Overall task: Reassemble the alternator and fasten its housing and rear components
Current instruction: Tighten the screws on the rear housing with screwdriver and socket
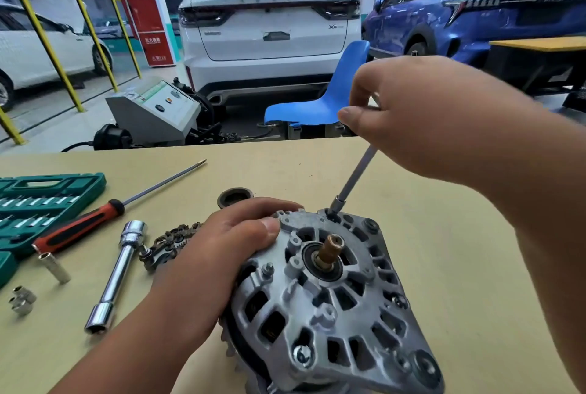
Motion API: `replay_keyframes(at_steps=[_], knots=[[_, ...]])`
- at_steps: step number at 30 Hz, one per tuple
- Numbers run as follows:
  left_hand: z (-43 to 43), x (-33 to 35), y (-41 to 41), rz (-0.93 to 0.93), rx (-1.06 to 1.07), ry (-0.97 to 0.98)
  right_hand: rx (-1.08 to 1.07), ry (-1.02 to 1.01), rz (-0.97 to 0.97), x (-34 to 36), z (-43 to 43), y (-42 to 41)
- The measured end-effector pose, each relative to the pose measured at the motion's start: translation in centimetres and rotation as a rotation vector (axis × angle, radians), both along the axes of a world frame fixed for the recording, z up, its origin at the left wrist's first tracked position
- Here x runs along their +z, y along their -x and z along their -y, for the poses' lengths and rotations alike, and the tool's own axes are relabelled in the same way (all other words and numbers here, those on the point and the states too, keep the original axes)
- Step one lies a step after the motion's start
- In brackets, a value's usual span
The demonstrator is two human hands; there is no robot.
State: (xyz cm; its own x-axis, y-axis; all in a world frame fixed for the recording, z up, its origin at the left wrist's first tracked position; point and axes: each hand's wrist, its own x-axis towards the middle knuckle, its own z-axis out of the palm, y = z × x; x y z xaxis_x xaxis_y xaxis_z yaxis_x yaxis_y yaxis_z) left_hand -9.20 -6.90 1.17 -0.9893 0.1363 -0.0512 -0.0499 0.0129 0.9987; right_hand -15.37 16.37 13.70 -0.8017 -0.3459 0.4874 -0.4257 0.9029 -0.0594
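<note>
**Where a Tilt Might Have Stripped a Thread**

Because the driver (pixel 356 175) stood tilted at the far edge of the alternator (pixel 333 298), it could have slipped or cross-threaded a bolt; the right hand (pixel 421 121) had its fingers clamped round it; the left hand (pixel 222 254), fingers curled, gripped the alternator, lying on the desk (pixel 444 203); a slack hold might have let it rock.

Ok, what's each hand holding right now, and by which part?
Right hand grips the nut driver by its handle, hidden in the fist. Left hand holds the alternator by its housing's upper left rim.
</note>
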Motion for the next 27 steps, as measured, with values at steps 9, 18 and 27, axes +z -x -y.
replay_keyframes(at_steps=[9, 18, 27], knots=[[-0.7, 0.7, -1.2, -0.054, 0.002, 0.023, 0.385, 0.332, -0.202, -2.1, 0.2, 1.7], [-0.5, 0.5, -1.1, -0.066, -0.014, 0.050, 0.713, 0.498, -0.490, -3.9, -0.3, 2.6], [-0.5, 0.1, -1.2, -0.149, 0.022, 0.135, 0.037, 0.089, 0.019, -0.7, -0.3, 1.8]])
